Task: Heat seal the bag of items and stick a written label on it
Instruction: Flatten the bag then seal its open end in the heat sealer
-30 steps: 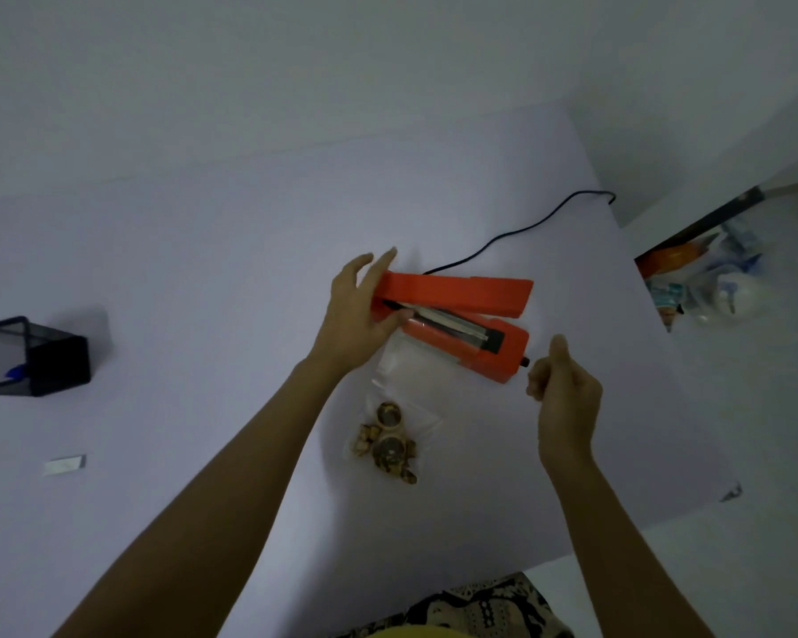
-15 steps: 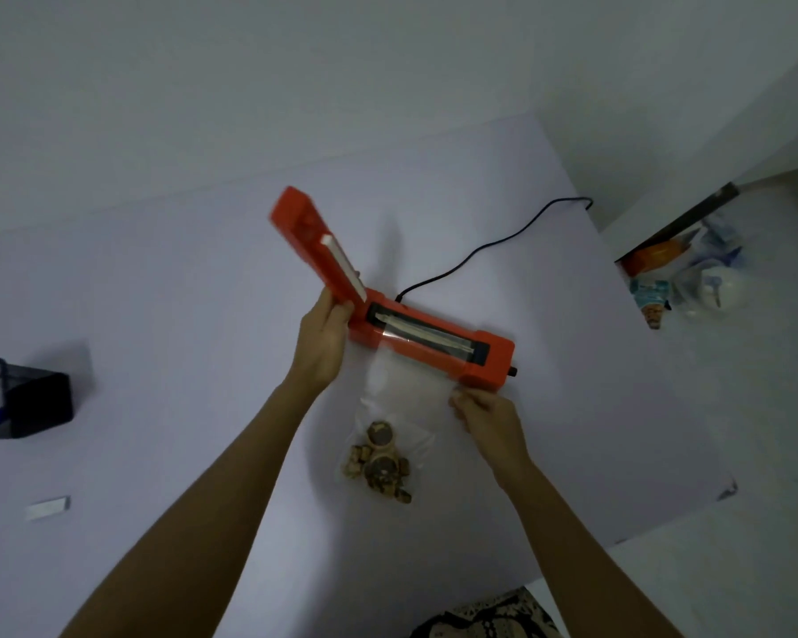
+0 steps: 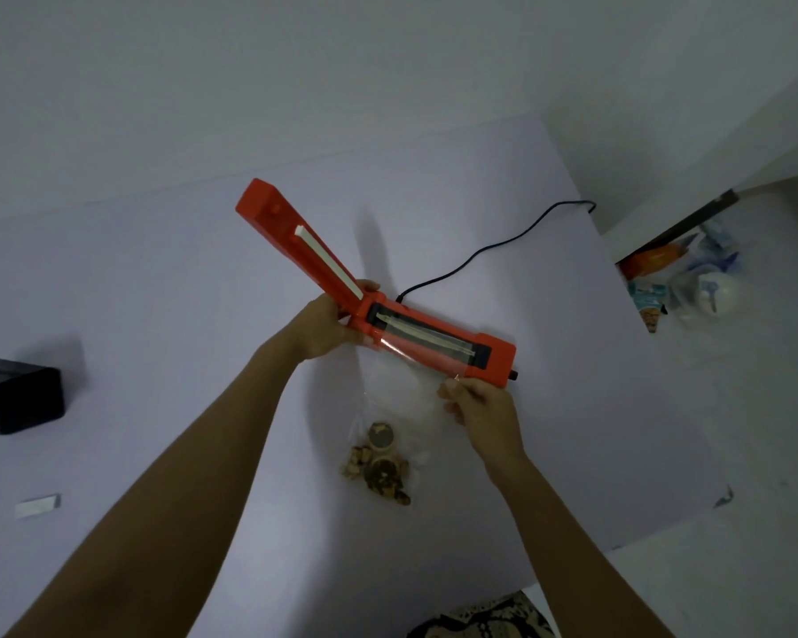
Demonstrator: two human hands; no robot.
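Left hand (image 3: 325,326) grips the open sealer (image 3: 434,336) at its hinge, right hand (image 3: 477,405) pinches the clear bag (image 3: 388,435) lying at 6 o'clock, mouth on the heating strip: loading step; next, lower lid squarely.

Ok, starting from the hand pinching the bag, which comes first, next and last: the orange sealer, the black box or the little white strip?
Measured from the right hand, which pinches the bag:
1. Orange sealer: just above its fingers, almost touching.
2. Little white strip: far left, near the table's front.
3. Black box: at the left edge, slightly farther.
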